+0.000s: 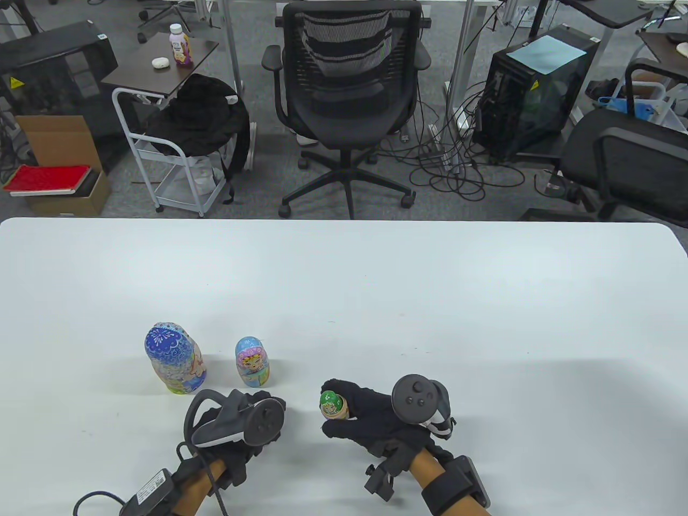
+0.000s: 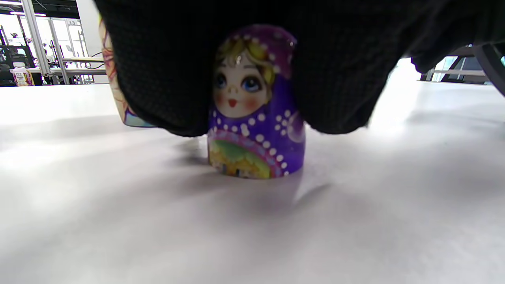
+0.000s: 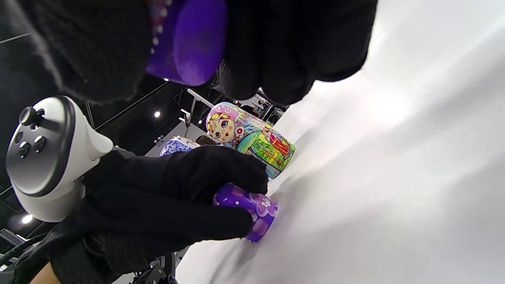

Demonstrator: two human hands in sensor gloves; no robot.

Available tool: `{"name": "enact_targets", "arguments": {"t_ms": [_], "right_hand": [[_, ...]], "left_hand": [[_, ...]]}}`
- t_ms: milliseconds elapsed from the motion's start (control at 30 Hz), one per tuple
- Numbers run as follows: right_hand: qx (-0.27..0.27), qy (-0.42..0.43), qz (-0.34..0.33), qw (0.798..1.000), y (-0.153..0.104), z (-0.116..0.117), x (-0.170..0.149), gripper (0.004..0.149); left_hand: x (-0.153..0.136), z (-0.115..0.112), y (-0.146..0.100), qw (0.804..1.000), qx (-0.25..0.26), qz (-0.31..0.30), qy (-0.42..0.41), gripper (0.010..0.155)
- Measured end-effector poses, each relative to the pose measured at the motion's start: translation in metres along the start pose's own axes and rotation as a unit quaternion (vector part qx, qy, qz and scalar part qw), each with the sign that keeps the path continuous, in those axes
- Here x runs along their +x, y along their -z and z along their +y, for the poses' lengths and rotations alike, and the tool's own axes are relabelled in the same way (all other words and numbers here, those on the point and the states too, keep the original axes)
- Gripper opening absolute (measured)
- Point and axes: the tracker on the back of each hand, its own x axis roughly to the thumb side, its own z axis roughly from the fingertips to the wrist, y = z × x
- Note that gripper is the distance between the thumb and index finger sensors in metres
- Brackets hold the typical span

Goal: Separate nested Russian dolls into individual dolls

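Observation:
A large blue doll (image 1: 174,357) and a medium light-blue doll (image 1: 252,363) stand upright on the white table (image 1: 376,301) at the front left. My left hand (image 1: 250,416) grips a purple doll (image 2: 254,106) by its upper part. That doll stands whole on the table, and it also shows in the right wrist view (image 3: 252,213). The tracker hides it in the table view. My right hand (image 1: 330,409) holds a small green-headed doll (image 1: 331,400) between thumb and fingers, just above the table. Its purple underside (image 3: 189,43) shows in the right wrist view.
The medium doll (image 3: 252,138) lies just behind my left hand. Beyond the table's far edge are an office chair (image 1: 349,80), a white cart (image 1: 177,156) and computer towers (image 1: 537,91) on the floor.

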Motion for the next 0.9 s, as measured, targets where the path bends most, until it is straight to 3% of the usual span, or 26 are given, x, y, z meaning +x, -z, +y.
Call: {"name": "enact_targets", "arguments": {"t_ms": [200, 367, 433, 533, 633, 900], "right_hand": [[-0.002, 0.000, 0.000, 1.000, 0.000, 0.000, 0.000, 0.079], [-0.001, -0.002, 0.002, 1.000, 0.000, 0.000, 0.000, 0.079], [0.001, -0.007, 0.002, 1.000, 0.000, 0.001, 0.000, 0.079], [0.007, -0.017, 0.001, 1.000, 0.001, 0.003, 0.001, 0.079], [0.013, -0.027, 0.000, 1.000, 0.001, 0.006, 0.002, 0.080], [0.034, -0.051, -0.006, 0.998, 0.002, 0.014, 0.006, 0.080]], "left_hand": [[-0.001, 0.006, -0.003, 1.000, 0.013, 0.002, -0.005, 0.064], [-0.001, 0.033, -0.020, 0.992, 0.127, -0.010, -0.021, 0.068], [0.000, 0.045, -0.028, 0.977, 0.198, -0.042, -0.066, 0.067], [0.005, 0.052, -0.033, 0.957, 0.251, -0.068, -0.130, 0.066], [0.011, 0.054, -0.033, 0.949, 0.264, -0.084, -0.151, 0.067], [0.028, 0.051, -0.028, 0.950, 0.255, -0.112, -0.143, 0.065]]}}
